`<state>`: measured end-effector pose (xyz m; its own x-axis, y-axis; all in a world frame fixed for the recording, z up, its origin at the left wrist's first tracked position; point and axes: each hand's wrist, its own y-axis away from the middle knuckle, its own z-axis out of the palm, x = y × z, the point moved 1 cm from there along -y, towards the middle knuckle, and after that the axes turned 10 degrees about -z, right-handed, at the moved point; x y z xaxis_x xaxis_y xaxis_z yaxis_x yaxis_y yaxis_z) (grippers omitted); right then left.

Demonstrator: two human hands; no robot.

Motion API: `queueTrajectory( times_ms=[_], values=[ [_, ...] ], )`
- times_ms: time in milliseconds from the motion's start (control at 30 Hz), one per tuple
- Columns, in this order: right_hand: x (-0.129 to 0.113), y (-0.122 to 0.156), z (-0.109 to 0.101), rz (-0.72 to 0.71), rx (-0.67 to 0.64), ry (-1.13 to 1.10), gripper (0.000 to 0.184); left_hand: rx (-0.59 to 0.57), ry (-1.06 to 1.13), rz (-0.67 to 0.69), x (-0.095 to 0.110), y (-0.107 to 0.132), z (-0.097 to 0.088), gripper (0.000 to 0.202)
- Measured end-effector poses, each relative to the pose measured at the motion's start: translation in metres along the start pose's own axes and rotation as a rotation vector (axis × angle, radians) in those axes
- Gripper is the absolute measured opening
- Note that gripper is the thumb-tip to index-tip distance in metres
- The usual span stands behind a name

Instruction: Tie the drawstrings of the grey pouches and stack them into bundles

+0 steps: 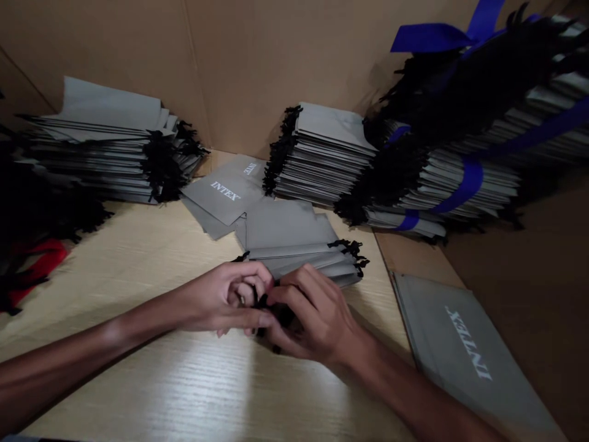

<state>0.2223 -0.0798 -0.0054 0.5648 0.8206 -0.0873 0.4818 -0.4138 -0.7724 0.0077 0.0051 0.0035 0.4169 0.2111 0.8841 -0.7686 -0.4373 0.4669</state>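
My left hand (230, 296) and my right hand (309, 318) meet at the middle of the pale wooden table (151, 368). Both have their fingers curled and pinched on a black drawstring cord (265, 305) between them. The cord belongs to a small pile of flat grey drawstring bags (294, 242) lying just beyond my fingers. Most of the cord is hidden under my fingers.
Stacks of grey bags stand at the back left (110, 147) and back centre (322, 153). A blue-ribboned bundle (464, 159) sits at the right. Loose INTEX-printed bags lie behind the pile (225, 193) and at the near right (464, 350). Cardboard walls (239, 55) enclose the back; something red (39, 261) lies far left.
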Motion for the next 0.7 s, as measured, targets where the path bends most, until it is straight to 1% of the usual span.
queueTrajectory(
  times_ms=[133,200,233,300,367,400,433,500,600,700],
  values=[
    [0.008,0.0,-0.005,0.038,-0.07,-0.045,0.014,0.043,-0.002,0.044,-0.003,-0.003,0.0,0.046],
    [0.012,0.0,-0.008,0.077,-0.083,-0.076,0.016,0.141,-0.1,0.105,-0.002,-0.001,-0.004,0.038],
    [0.013,0.0,-0.008,0.095,-0.092,-0.083,0.018,0.209,-0.173,0.161,0.0,0.0,-0.006,0.032],
    [0.015,0.0,-0.008,0.115,-0.116,-0.06,0.021,0.342,-0.319,0.319,0.004,0.004,-0.01,0.019],
    [0.015,0.001,-0.006,0.107,-0.135,0.002,0.022,0.419,-0.427,0.474,0.007,0.007,-0.011,0.013],
    [0.015,0.001,-0.005,0.099,-0.137,0.037,0.021,0.444,-0.454,0.52,0.007,0.008,-0.011,0.014],
    [0.014,0.002,-0.003,0.092,-0.138,0.067,0.019,0.466,-0.455,0.536,0.007,0.009,-0.01,0.016],
    [0.013,0.003,-0.001,0.069,-0.134,0.108,0.013,0.493,-0.406,0.504,0.006,0.01,-0.009,0.02],
    [0.011,0.005,0.002,0.04,-0.126,0.145,0.009,0.47,-0.305,0.427,0.005,0.012,-0.009,0.021],
    [0.01,0.004,0.002,0.023,-0.116,0.174,0.011,0.455,-0.279,0.407,0.007,0.014,-0.012,0.016]
  ],
)
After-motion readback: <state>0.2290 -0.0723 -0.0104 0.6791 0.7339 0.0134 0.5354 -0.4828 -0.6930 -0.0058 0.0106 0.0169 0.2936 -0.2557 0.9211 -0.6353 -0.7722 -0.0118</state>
